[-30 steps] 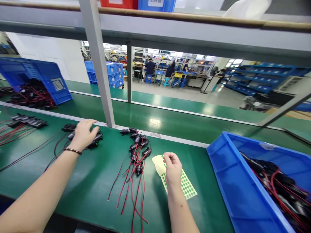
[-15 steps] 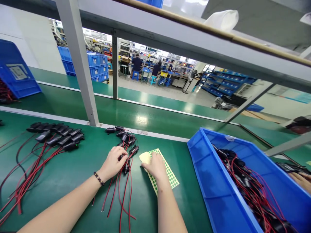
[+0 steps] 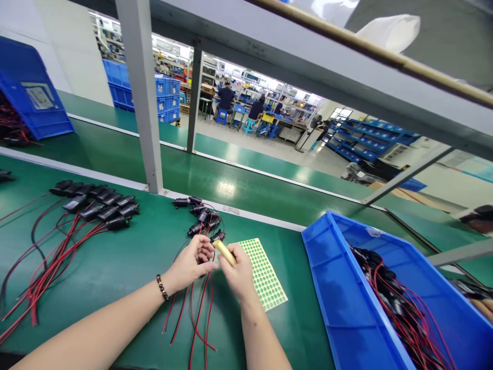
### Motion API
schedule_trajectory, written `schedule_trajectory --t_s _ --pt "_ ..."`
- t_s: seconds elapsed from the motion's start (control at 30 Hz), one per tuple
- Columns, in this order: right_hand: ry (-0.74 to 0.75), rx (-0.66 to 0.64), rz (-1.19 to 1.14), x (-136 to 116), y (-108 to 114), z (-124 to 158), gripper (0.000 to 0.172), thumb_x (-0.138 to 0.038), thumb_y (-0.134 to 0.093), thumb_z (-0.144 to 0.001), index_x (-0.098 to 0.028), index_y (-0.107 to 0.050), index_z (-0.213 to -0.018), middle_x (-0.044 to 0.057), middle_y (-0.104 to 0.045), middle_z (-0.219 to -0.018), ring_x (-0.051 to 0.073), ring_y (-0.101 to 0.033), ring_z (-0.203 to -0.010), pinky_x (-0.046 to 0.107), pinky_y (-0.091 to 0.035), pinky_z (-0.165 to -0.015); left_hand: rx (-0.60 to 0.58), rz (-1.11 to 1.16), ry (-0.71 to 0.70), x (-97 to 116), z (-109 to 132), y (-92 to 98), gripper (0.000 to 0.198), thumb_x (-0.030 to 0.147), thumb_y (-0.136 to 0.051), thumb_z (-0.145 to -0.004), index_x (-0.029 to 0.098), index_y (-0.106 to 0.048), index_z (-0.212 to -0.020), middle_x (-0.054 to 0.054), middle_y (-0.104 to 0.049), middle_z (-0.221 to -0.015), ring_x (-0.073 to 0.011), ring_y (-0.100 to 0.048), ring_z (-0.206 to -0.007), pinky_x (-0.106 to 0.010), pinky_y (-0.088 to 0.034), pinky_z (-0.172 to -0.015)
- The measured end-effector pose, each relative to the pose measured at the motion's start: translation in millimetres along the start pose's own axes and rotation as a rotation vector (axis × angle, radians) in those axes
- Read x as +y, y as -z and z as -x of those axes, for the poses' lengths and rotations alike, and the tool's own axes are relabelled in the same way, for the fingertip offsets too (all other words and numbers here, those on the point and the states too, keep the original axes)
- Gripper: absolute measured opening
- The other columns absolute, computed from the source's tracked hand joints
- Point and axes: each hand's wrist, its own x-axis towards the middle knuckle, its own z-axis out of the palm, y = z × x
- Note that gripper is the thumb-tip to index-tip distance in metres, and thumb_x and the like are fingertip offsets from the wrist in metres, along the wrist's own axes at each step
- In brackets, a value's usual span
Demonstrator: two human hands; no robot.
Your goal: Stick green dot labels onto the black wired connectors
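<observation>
My right hand (image 3: 239, 272) pinches a curled piece of pale yellow paper (image 3: 225, 253), raised above the bench. Under and beside that hand lies a sheet of green round stickers (image 3: 267, 275), partly covered by it. Close by on the left, my left hand (image 3: 194, 261) has loosely bent fingers with the thumb apart; nothing shows between them. It hovers over black cylindrical parts with red and black wires (image 3: 204, 218), hiding some of them. Their wires (image 3: 198, 324) trail toward me between my forearms.
A blue bin (image 3: 327, 288) of wired black parts stands at right, with another person's hand beyond it. More black parts (image 3: 103, 203) lie in rows at left. A tilted blue bin (image 3: 42, 103) sits at far left. A grey post (image 3: 142, 103) rises behind the bench.
My right hand has lifted off the sticker sheet with the curled yellow paper and moved left toward my left hand. My left hand has loosened from a black part. The view has shifted slightly.
</observation>
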Motion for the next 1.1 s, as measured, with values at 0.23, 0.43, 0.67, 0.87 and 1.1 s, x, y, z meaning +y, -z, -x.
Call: schedule_trajectory --t_s 0.23,0.43,0.67,0.87,1.1 --pt "-0.039 -0.114 -0.352 -17 -6 10 0.036 -0.026 -0.059 -0.074 -0.022 -0.045 -0.107 0.004 -0.055 -0.096 0.013 -0.051 -0.07 0.028 -0.042 -0.067 0.058 0.124 0.102 0 -3 2.6 0.024 0.036 -0.059 -0.074 0.015 -0.047 -0.073 0.004 -0.046 -0.064 -0.0089 -0.044 -0.059 -0.021 -0.035 -0.056" --pt "-0.159 -0.158 -0.553 -9 1 4 0.007 -0.025 -0.052 -0.079 -0.018 -0.052 -0.082 0.0 -0.055 -0.075 0.012 -0.052 -0.069 0.025 -0.042 -0.065 -0.001 0.158 0.045 4 -5 11.5 0.02 0.03 -0.061 -0.072 0.013 -0.053 -0.08 0.0 -0.055 -0.073 -0.0112 -0.05 -0.067 -0.023 -0.04 -0.064" --pt "-0.138 -0.074 -0.481 -9 -3 7 0.007 -0.02 -0.056 -0.075 -0.019 -0.053 -0.081 0.0 -0.055 -0.078 0.012 -0.05 -0.072 0.026 -0.041 -0.068 0.01 0.276 0.135 3 -6 8.0 0.041 0.026 -0.067 -0.067 0.017 -0.047 -0.102 0.002 -0.056 -0.076 -0.0109 -0.053 -0.065 -0.024 -0.043 -0.064" --pt "-0.123 -0.096 -0.403 -16 -3 8 0.02 -0.022 -0.056 -0.075 -0.02 -0.055 -0.095 0.001 -0.058 -0.087 0.015 -0.053 -0.076 0.027 -0.042 -0.07 -0.013 0.201 0.163 0 -8 9.1 0.024 0.03 -0.063 -0.071 0.011 -0.055 -0.083 -0.003 -0.06 -0.077 -0.0136 -0.054 -0.069 -0.025 -0.043 -0.066" --pt "-0.024 -0.07 -0.331 -17 -3 7 0.011 -0.016 -0.052 -0.075 -0.019 -0.059 -0.083 0.002 -0.057 -0.084 0.014 -0.052 -0.076 0.027 -0.043 -0.07 0.002 0.068 0.108 1 -3 7.5 0.017 0.026 -0.061 -0.07 0.014 -0.051 -0.076 0.002 -0.053 -0.067 -0.01 -0.048 -0.06 -0.021 -0.038 -0.057"
